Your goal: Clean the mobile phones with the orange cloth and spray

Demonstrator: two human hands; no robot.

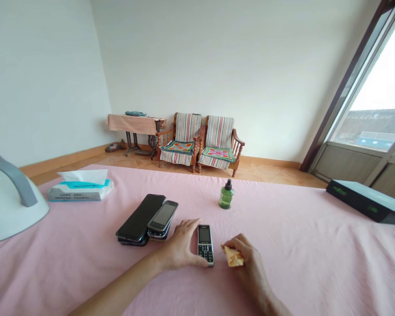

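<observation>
My left grip (178, 246) is spread in a wide C along the left side of the keypad phone (204, 239), not closed around it: the thumb lies over the lower left corner, and the index fingertip sits by the upper left one, though I cannot tell whether that finger touches. The phone lies face up on the pink cover (303, 250), between my two hands. My right grip (252, 256) is closed on a small folded yellow cloth (233, 257), bunched between thumb and fingers just to the right of the phone and clear of it. As I judge it, the step in hand is steadying the phone with my left while my right keeps the cloth ready. Bringing the two together would call for a short leftward reach, a firm hold on the cloth, and my left thumb off the keys. To the left, a grey phone (163, 216) tops one pile, beside a large black phone (142, 218) on another; the green spray bottle (226, 197) stands upright beyond my hands.
</observation>
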